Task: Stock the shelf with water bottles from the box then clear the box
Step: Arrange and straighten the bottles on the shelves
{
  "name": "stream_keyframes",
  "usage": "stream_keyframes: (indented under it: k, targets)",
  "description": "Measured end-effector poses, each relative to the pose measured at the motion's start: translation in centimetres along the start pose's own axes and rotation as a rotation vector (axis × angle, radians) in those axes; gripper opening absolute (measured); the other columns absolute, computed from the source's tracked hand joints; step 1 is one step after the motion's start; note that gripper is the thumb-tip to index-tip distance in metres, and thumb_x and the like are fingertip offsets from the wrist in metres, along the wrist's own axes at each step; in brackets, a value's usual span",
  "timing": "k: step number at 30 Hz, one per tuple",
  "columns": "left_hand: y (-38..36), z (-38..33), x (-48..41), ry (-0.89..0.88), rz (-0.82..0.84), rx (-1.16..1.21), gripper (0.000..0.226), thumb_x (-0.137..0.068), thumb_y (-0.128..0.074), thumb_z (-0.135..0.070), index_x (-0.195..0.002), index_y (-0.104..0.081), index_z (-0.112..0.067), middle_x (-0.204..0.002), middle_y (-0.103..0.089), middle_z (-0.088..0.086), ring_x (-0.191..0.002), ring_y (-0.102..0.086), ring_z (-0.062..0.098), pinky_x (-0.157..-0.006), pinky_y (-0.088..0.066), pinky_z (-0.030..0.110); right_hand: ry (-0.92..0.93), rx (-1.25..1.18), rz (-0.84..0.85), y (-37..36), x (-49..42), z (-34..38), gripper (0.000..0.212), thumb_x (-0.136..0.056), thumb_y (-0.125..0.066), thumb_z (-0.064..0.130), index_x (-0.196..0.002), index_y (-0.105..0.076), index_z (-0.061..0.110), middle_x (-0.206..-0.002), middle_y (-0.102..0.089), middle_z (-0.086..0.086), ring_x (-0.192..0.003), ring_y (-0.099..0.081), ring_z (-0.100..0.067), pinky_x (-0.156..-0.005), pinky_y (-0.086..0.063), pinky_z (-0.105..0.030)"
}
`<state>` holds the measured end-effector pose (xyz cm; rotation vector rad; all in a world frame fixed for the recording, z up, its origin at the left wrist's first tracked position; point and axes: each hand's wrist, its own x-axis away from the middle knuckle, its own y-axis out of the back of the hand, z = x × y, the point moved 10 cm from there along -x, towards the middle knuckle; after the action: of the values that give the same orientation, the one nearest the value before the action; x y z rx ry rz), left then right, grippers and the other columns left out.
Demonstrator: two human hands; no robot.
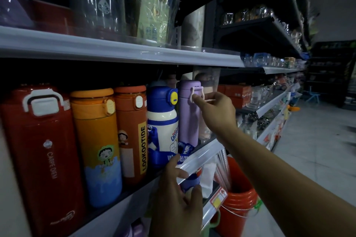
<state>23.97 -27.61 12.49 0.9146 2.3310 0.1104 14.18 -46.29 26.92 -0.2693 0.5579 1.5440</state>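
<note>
A row of water bottles stands on the middle shelf [202, 152]: a red one [42, 150], an orange one [98, 144], a rust-orange one [133, 131], a blue-and-white one [162, 125] and a purple one [187, 113] at the right end. My right hand [215, 113] pinches the white loop handle near the purple bottle's lid. Below the blue-and-white bottle, my left hand [177, 198] hovers at the shelf's front rail with fingers spread, holding nothing. No box is in view.
An upper shelf [115, 50] carries plastic-wrapped goods. An orange bucket [237, 204] stands on the floor below my right arm. More stocked shelves [269, 102] run off to the right along a tiled aisle [317, 150].
</note>
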Motion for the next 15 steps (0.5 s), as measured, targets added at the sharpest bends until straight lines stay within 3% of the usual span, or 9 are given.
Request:
stream_keyframes:
  k: [4, 7, 10, 13, 15]
  targets:
    - [-0.4, -0.1, -0.2, -0.014, 0.045, 0.050, 0.089, -0.077, -0.086, -0.017, -0.142, -0.037, -0.052, -0.119, -0.063, -0.024, -0.077, -0.070, 0.005, -0.065, -0.055, 0.017, 0.039, 0.003, -0.007, -0.2, 0.1, 0.4, 0.042, -0.079, -0.086, 0.051, -0.076, -0.059, 0.019, -0.066, -0.063, 0.007, -0.064, -0.057, -0.013, -0.069, -0.051, -0.039]
    - [-0.5, -0.6, -0.3, 0.016, 0.080, 0.075, 0.083, -0.078, -0.086, -0.016, -0.141, -0.040, -0.045, -0.126, -0.053, -0.031, -0.096, -0.061, -0.011, -0.072, -0.045, 0.000, 0.054, 0.012, -0.028, -0.2, 0.3, 1.1, 0.047, -0.075, -0.088, 0.051, -0.070, -0.055, 0.019, -0.066, -0.062, 0.003, -0.062, -0.054, -0.013, -0.065, -0.047, -0.035]
    - [-0.8, -0.9, -0.3, 0.048, 0.122, 0.053, 0.081, -0.080, -0.084, -0.019, -0.128, -0.031, -0.055, -0.141, -0.044, -0.026, -0.120, -0.048, -0.003, -0.073, -0.040, -0.005, 0.059, 0.035, -0.043, -0.7, 0.6, 1.6, 0.046, -0.074, -0.089, 0.052, -0.069, -0.056, 0.020, -0.070, -0.069, -0.002, -0.065, -0.061, -0.017, -0.068, -0.051, -0.036]
    - [-0.9, -1.0, -0.3, 0.033, 0.150, 0.011, 0.075, -0.080, -0.085, -0.023, -0.124, -0.030, -0.051, -0.152, -0.039, -0.020, -0.125, -0.038, -0.004, -0.072, -0.039, -0.005, 0.048, 0.037, -0.050, -1.1, 1.0, 1.4, 0.047, -0.074, -0.089, 0.052, -0.085, -0.058, 0.018, -0.083, -0.069, 0.000, -0.076, -0.064, -0.016, -0.069, -0.051, -0.033]
    - [-1.0, -0.9, -0.3, 0.022, 0.160, 0.012, 0.074, -0.080, -0.085, -0.023, -0.123, -0.031, -0.050, -0.153, -0.039, -0.019, -0.124, -0.041, -0.002, -0.073, -0.040, -0.005, 0.052, 0.028, -0.047, -1.2, 1.3, 1.3, 0.055, -0.074, -0.090, 0.051, -0.101, -0.056, 0.017, -0.091, -0.063, 0.006, -0.080, -0.060, -0.007, -0.066, -0.046, -0.022]
